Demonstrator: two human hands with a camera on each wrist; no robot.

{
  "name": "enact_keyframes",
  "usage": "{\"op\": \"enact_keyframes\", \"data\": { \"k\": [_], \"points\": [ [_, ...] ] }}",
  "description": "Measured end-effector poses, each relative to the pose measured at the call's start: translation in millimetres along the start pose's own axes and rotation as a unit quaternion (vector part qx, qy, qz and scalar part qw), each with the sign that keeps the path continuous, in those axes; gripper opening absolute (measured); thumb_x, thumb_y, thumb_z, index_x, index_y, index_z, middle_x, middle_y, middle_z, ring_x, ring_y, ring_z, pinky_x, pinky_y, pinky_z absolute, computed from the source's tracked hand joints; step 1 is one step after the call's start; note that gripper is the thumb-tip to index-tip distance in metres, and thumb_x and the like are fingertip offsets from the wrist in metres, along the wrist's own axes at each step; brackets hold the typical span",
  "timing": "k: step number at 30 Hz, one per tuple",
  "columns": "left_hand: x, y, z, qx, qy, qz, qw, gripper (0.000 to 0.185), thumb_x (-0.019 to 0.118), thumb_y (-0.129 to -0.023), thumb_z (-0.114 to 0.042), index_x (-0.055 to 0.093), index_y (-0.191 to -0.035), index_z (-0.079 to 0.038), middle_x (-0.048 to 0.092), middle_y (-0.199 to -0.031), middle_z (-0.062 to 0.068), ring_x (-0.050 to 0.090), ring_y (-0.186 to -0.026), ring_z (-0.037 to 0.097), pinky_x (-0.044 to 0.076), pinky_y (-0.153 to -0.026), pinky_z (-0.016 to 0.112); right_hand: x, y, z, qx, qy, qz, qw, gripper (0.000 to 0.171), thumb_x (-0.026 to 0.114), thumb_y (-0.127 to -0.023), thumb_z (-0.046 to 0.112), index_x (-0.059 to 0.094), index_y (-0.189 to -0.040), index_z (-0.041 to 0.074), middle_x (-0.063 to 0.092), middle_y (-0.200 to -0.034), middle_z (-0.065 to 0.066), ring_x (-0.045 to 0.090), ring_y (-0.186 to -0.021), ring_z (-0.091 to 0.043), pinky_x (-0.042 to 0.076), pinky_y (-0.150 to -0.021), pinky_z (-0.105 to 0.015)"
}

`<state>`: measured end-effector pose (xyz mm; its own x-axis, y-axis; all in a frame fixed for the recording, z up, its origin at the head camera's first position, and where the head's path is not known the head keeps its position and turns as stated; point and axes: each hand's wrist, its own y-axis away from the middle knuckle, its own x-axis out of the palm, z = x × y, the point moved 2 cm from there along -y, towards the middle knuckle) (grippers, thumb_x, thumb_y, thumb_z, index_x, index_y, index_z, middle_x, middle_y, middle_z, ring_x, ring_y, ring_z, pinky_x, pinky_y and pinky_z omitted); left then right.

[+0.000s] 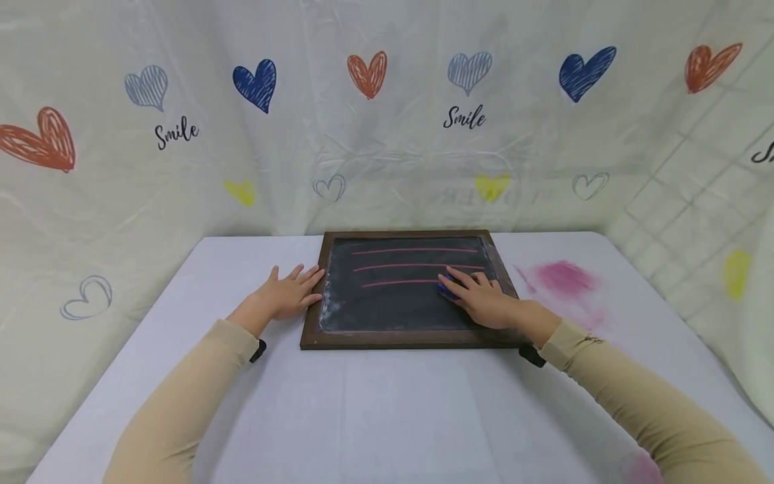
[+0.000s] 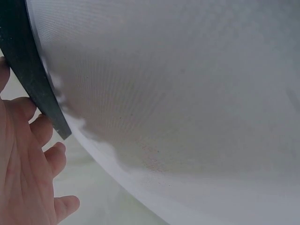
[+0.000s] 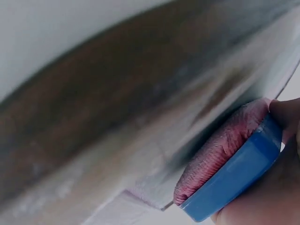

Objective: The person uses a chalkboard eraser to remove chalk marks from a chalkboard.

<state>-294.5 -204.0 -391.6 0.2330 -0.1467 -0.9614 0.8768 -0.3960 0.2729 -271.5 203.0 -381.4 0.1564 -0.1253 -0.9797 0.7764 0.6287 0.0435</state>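
A small chalkboard (image 1: pixel 393 309) in a brown wooden frame lies flat on the table, with three pink chalk lines (image 1: pixel 417 267) across its upper half. My left hand (image 1: pixel 289 294) rests with spread fingers against the left side of the frame; in the left wrist view its fingertips touch the frame's edge (image 2: pixel 35 70). On the right part of the board, my right hand (image 1: pixel 484 300) grips a blue chalkboard eraser (image 3: pixel 234 183). The eraser's fuzzy pad (image 3: pixel 222 150) is stained pink and faces the board, close to the right end of the lowest line.
White cloth covers the table (image 1: pixel 399 417). A pink chalk smudge (image 1: pixel 565 279) marks the cloth right of the board, and another smudge (image 1: pixel 642 467) lies near the right forearm. Behind stands a white curtain (image 1: pixel 411 161) printed with hearts and lettering.
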Motion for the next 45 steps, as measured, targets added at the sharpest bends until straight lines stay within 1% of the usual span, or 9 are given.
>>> {"op": "enact_keyframes", "data": {
  "k": [6, 14, 17, 22, 29, 31, 34, 38, 45],
  "points": [
    [-0.6, -1.2, -0.5, 0.0, -0.001, -0.002, 1.0, 0.068, 0.032, -0.112, -0.048, 0.014, -0.166, -0.011, 0.015, -0.171, 0.01, 0.014, -0.155, 0.038, 0.007, -0.115, 0.073, -4, 3, -8, 0.013, -0.012, 0.002, 1.0, 0.056, 0.047, -0.111, 0.021, 0.029, -0.163, 0.01, 0.02, -0.167, -0.019, 0.03, -0.136, -0.054, 0.036, -0.091, -0.063],
    [-1.7, -0.7, -2.5, -0.001, -0.001, 0.002, 1.0, 0.068, 0.032, -0.112, -0.048, 0.013, -0.167, -0.013, 0.014, -0.171, 0.009, 0.014, -0.155, 0.036, 0.007, -0.116, 0.072, 2, 1, -36, 0.055, 0.006, -0.002, 0.998, 0.057, 0.046, -0.111, 0.02, 0.027, -0.163, 0.009, 0.018, -0.166, -0.02, 0.032, -0.131, -0.052, 0.035, -0.085, -0.057],
    [-1.3, -1.6, -3.7, 0.0, -0.004, 0.003, 1.0, 0.068, 0.032, -0.112, -0.049, 0.013, -0.167, -0.013, 0.014, -0.171, 0.009, 0.014, -0.155, 0.036, 0.007, -0.116, 0.072, -2, 1, -35, 0.067, 0.001, 0.004, 0.998, 0.057, 0.047, -0.11, 0.019, 0.027, -0.163, 0.008, 0.018, -0.166, -0.021, 0.032, -0.13, -0.051, 0.035, -0.087, -0.059],
    [0.5, -4.4, -4.0, -0.001, -0.004, 0.003, 1.0, 0.068, 0.031, -0.112, -0.049, 0.013, -0.167, -0.014, 0.014, -0.171, 0.009, 0.014, -0.155, 0.036, 0.007, -0.116, 0.072, -9, -2, -26, 0.095, -0.005, 0.019, 0.995, 0.057, 0.045, -0.111, 0.017, 0.026, -0.162, 0.005, 0.016, -0.166, -0.023, 0.028, -0.133, -0.055, 0.034, -0.093, -0.065],
    [1.5, -4.4, -0.9, -0.002, 0.007, 0.004, 1.0, 0.069, 0.031, -0.111, -0.05, 0.013, -0.166, -0.013, 0.014, -0.171, 0.01, 0.013, -0.155, 0.037, 0.005, -0.116, 0.072, -6, -20, -10, 0.126, 0.014, 0.036, 0.991, 0.056, 0.041, -0.112, 0.018, 0.024, -0.163, 0.005, 0.015, -0.167, -0.022, 0.027, -0.136, -0.056, 0.035, -0.093, -0.062],
    [1.6, -4.4, -0.7, -0.002, 0.007, 0.005, 1.0, 0.069, 0.031, -0.111, -0.05, 0.013, -0.167, -0.013, 0.014, -0.171, 0.009, 0.013, -0.155, 0.036, 0.005, -0.116, 0.072, -4, -27, -2, 0.131, 0.016, 0.045, 0.99, 0.056, 0.04, -0.112, 0.019, 0.023, -0.164, 0.007, 0.014, -0.168, -0.021, 0.026, -0.137, -0.055, 0.033, -0.097, -0.063],
    [2.1, -4.0, -0.8, -0.002, 0.007, 0.005, 1.0, 0.068, 0.032, -0.111, -0.049, 0.013, -0.167, -0.013, 0.014, -0.171, 0.01, 0.013, -0.155, 0.036, 0.005, -0.116, 0.072, -2, -39, 11, 0.128, 0.034, 0.061, 0.989, 0.056, 0.039, -0.113, 0.02, 0.021, -0.165, 0.008, 0.014, -0.169, -0.02, 0.028, -0.138, -0.053, 0.035, -0.098, -0.063],
    [2.3, -2.8, -0.7, -0.007, 0.001, 0.008, 0.9999, 0.068, 0.031, -0.112, -0.049, 0.012, -0.167, -0.013, 0.013, -0.171, 0.009, 0.013, -0.155, 0.036, 0.005, -0.116, 0.072, -1, -60, 31, 0.121, 0.051, 0.084, 0.988, 0.056, 0.037, -0.113, 0.022, 0.019, -0.166, 0.013, 0.012, -0.17, -0.015, 0.028, -0.139, -0.05, 0.034, -0.1, -0.059],
    [1.1, -1.6, 1.2, -0.008, 0.011, 0.007, 0.9999, 0.068, 0.031, -0.112, -0.049, 0.012, -0.167, -0.013, 0.013, -0.171, 0.009, 0.013, -0.155, 0.036, 0.004, -0.116, 0.072, 6, -86, 65, 0.095, 0.062, 0.094, 0.989, 0.057, 0.034, -0.114, 0.026, 0.015, -0.167, 0.016, 0.009, -0.171, -0.012, 0.027, -0.142, -0.048, 0.034, -0.103, -0.058]
  ]
}}
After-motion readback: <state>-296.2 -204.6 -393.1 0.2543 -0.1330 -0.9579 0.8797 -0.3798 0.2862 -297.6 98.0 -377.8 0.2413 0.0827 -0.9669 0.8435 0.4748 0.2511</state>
